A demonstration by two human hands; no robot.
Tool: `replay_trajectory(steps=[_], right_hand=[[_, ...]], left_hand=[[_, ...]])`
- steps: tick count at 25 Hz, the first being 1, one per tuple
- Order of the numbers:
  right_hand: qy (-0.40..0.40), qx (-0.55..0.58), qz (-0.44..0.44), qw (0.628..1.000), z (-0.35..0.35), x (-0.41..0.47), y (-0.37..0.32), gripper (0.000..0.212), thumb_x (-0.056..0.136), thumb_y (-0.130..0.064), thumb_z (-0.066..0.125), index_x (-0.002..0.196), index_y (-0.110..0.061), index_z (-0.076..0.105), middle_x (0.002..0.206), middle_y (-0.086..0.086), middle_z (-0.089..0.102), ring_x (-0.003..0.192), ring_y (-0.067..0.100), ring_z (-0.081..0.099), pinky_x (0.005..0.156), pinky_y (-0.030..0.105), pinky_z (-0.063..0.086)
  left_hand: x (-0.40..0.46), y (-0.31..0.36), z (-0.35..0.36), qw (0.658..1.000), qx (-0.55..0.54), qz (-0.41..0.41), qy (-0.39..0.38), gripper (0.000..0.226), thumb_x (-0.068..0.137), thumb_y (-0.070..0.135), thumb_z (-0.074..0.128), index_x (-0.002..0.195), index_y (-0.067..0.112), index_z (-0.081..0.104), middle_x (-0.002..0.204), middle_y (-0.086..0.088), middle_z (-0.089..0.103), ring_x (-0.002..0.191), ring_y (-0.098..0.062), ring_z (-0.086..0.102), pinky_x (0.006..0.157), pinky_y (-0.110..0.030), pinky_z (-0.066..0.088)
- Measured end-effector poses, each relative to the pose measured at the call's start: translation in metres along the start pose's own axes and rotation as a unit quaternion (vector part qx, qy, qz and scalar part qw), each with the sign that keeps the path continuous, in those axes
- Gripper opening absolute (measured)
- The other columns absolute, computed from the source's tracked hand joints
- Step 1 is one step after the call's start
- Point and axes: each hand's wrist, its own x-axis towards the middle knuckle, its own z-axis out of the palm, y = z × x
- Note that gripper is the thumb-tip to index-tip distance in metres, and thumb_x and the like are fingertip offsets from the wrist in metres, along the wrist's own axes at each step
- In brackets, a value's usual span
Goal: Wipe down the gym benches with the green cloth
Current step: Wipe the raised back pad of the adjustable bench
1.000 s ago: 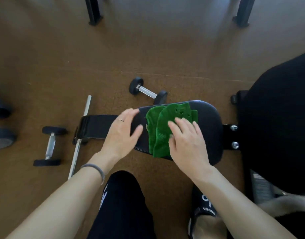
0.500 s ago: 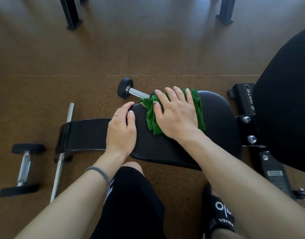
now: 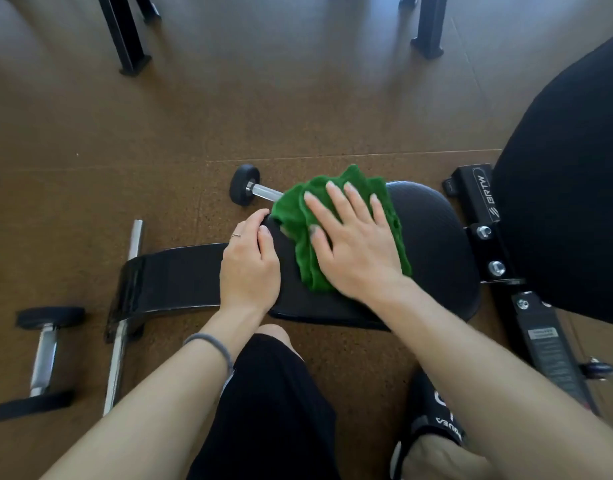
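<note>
your right hand lies flat, fingers spread and straight, pressing the green cloth onto the bench seat. at 9 o'clock of the cloth, your left hand curls over the seat's narrow end, gripping its edge. 1 dumbbell lies on the floor at 11 o'clock of the cloth, another at 8 o'clock.

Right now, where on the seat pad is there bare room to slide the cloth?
Bare seat pad lies right of the green cloth, toward the bolted bracket, and along the near edge. Crowded at the left end: left hand grips there, right hand presses the cloth.
</note>
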Motion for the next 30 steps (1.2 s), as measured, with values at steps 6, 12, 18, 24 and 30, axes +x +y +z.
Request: replay_trajectory(steps=[6, 12, 18, 24, 30], right_hand=[[0.046, 0.009, 0.054, 0.997, 0.009, -0.078, -0.028, 0.058, 0.107, -0.046, 0.024, 0.163, -0.033, 0.024, 0.172, 0.002, 0.019, 0.16, 0.026, 0.009, 0.128, 0.056, 0.006], [-0.021, 0.005, 0.058, 0.998, -0.007, 0.005, 0.019, 0.058, 0.105, -0.052, 0.018, 0.162, -0.044, 0.019, 0.174, -0.004, 0.01, 0.16, 0.02, 0.002, 0.129, 0.051, 0.0], [0.033, 0.004, 0.069, 0.997, 0.005, -0.08, -0.019, 0.059, 0.106, -0.05, 0.024, 0.163, -0.036, 0.024, 0.172, 0.003, 0.018, 0.16, 0.027, 0.008, 0.127, 0.059, 0.006], [-0.012, -0.012, 0.012, 1.0, 0.0, -0.012, 0.017, 0.056, 0.104, -0.056, 0.023, 0.16, -0.049, 0.02, 0.173, -0.006, 0.015, 0.16, 0.02, 0.005, 0.128, 0.054, 0.002], [-0.011, 0.043, 0.249, 0.967, -0.023, 0.016, 0.111, 0.055, 0.105, -0.06, 0.019, 0.157, -0.045, 0.026, 0.155, 0.002, 0.039, 0.141, 0.027, 0.037, 0.107, 0.052, 0.037]], left_hand=[[0.01, 0.009, -0.002, 0.995, -0.032, -0.08, -0.044, 0.041, 0.11, 0.024, 0.034, 0.145, 0.024, 0.055, 0.144, 0.001, 0.058, 0.127, -0.013, 0.05, 0.099, -0.025, 0.033], [0.003, 0.017, 0.006, 0.994, 0.025, -0.093, 0.044, 0.039, 0.108, 0.03, 0.036, 0.136, 0.03, 0.062, 0.134, 0.005, 0.066, 0.118, -0.018, 0.059, 0.087, -0.031, 0.038], [0.001, 0.018, 0.006, 0.994, 0.03, -0.09, 0.047, 0.039, 0.108, 0.03, 0.036, 0.136, 0.028, 0.063, 0.133, 0.004, 0.066, 0.112, -0.017, 0.059, 0.086, -0.03, 0.038], [-0.001, 0.021, 0.004, 0.994, 0.042, -0.088, 0.039, 0.04, 0.109, 0.029, 0.035, 0.14, 0.026, 0.06, 0.138, 0.002, 0.064, 0.118, -0.018, 0.058, 0.085, -0.03, 0.037], [0.001, 0.019, 0.004, 0.995, 0.045, -0.072, 0.047, 0.04, 0.109, 0.03, 0.038, 0.139, 0.022, 0.063, 0.136, -0.002, 0.067, 0.121, -0.021, 0.062, 0.088, -0.03, 0.044]])
